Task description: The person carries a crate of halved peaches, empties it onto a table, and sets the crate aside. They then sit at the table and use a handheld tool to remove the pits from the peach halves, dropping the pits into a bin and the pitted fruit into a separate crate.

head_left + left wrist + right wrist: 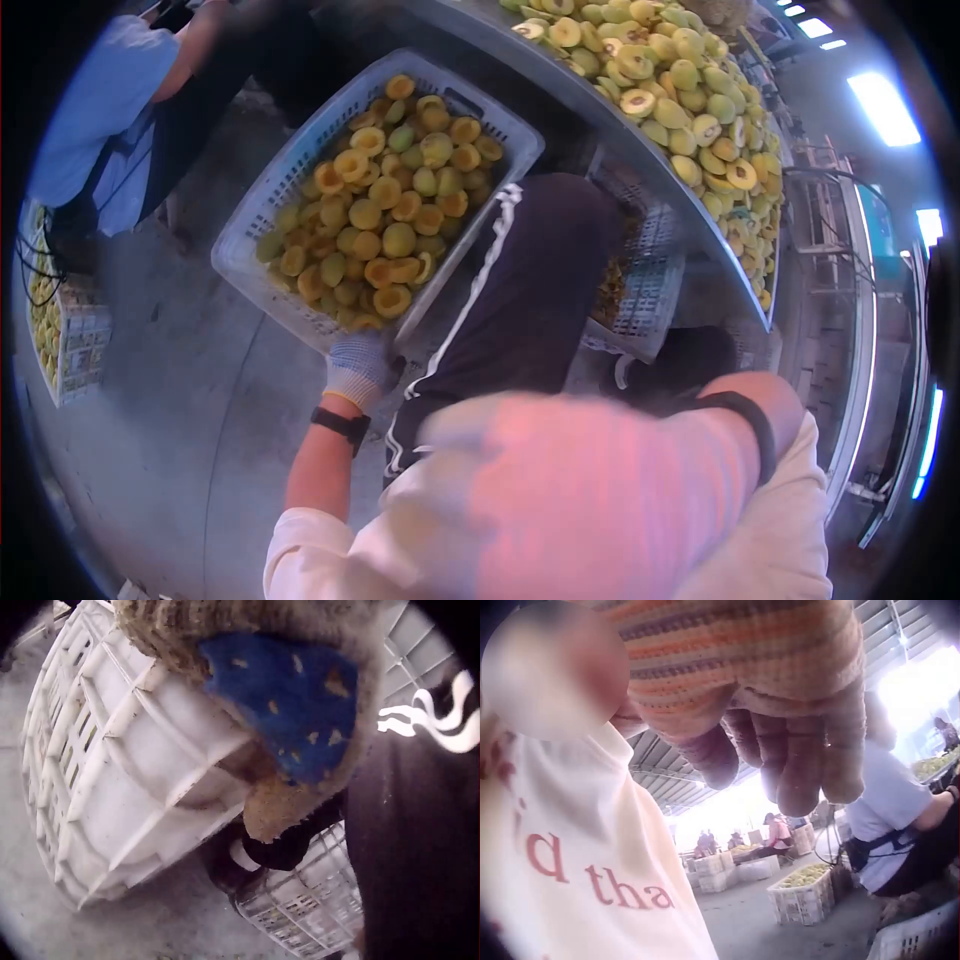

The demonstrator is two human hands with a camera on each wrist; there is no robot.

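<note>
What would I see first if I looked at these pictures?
Most likely the white plastic slatted crate, heaped with yellow halved fruit, in the middle left of the head view. The left hand, in a white knitted glove, grips its near corner. At the upper right, a grey metal table carries a pile of cut yellow-green fruit.

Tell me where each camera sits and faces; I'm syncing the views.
Head: on the head, looking down at the left hand gripping a crate of peach halves; striped trousers show.
Left wrist: under the left hand, facing the crate's wall; gloved palm, trousers show.
Right wrist: by the right hand, facing back at the white shirt; loose gloved fingers show.
Shared: head and left wrist both show the crate.
</note>
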